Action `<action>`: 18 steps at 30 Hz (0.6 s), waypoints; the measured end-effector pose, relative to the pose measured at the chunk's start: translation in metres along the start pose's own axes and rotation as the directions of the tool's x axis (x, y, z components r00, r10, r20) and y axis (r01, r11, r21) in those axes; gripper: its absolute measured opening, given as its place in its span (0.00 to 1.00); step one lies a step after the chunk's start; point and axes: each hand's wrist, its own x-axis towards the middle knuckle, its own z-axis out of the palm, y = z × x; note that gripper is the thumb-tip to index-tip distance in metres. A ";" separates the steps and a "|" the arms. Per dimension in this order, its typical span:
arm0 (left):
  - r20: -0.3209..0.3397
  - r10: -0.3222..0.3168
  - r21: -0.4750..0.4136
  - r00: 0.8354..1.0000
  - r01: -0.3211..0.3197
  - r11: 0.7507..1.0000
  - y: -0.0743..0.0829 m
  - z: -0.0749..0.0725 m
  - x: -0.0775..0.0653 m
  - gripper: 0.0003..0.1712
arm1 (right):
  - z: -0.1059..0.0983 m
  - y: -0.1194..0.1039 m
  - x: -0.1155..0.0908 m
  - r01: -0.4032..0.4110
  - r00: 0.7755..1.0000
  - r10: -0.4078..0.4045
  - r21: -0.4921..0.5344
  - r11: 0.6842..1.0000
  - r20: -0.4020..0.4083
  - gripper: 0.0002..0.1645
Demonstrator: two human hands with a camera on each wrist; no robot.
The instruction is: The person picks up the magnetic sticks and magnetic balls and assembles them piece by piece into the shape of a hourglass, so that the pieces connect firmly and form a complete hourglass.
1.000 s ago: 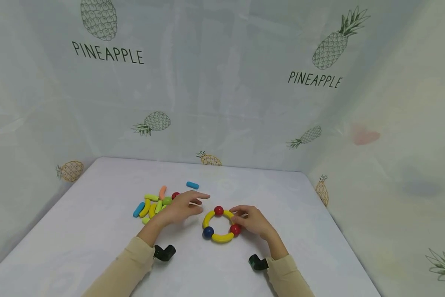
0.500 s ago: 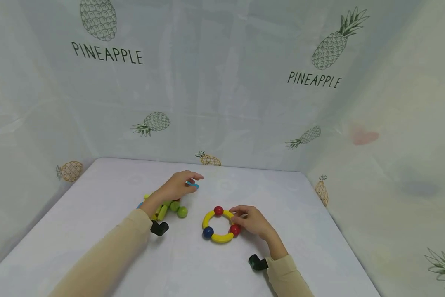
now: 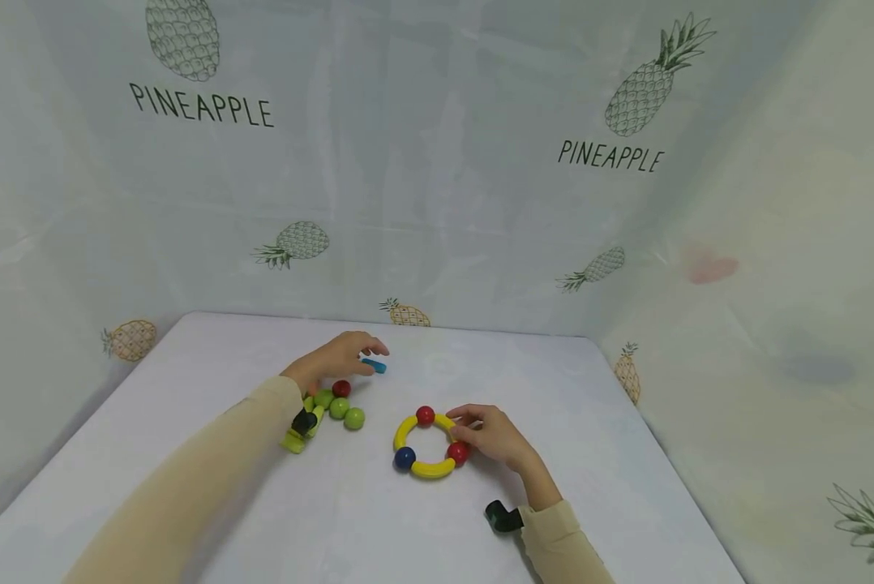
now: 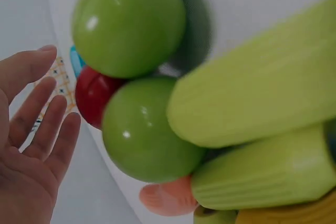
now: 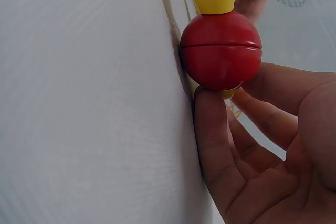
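My left hand (image 3: 335,355) is at a short blue rod (image 3: 376,366) near the back of the table, thumb and fingers apart around its near end. In the left wrist view the fingers (image 4: 44,124) look loosely extended. Toward the middle lies a ring of curved yellow pieces (image 3: 433,470), joined by red balls (image 3: 426,415) and a dark blue ball (image 3: 404,458). My right hand (image 3: 497,435) holds the ring's right side between thumb and fingers. Up close, a red ball (image 5: 220,53) partly hides the yellow piece at those fingertips.
Under and beside the left forearm lie green balls (image 3: 353,418), a loose red ball (image 3: 341,388) and light green ribbed sticks (image 4: 257,77). An orange piece (image 4: 168,198) sits among them. A pineapple-print sheet (image 3: 437,162) hangs behind the white table (image 3: 422,535).
My left hand has moved forward from beside the pile of pieces to the blue rod, uncovering the green balls. The right hand and the ring have stayed in place.
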 end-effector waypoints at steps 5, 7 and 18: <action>0.030 -0.060 0.019 0.998 0.060 0.998 -0.007 0.000 0.002 0.26 | 0.000 0.000 0.001 0.007 1.000 -0.007 0.006 1.000 0.000 0.17; 0.040 -0.081 0.020 0.996 0.080 0.997 -0.008 0.001 0.003 0.26 | 0.000 0.000 0.001 0.012 1.000 -0.012 0.012 1.000 0.000 0.17; 0.064 -0.062 0.132 0.996 0.053 0.990 -0.012 0.005 0.013 0.21 | 0.000 0.000 0.001 0.012 1.000 -0.012 0.029 1.000 0.003 0.17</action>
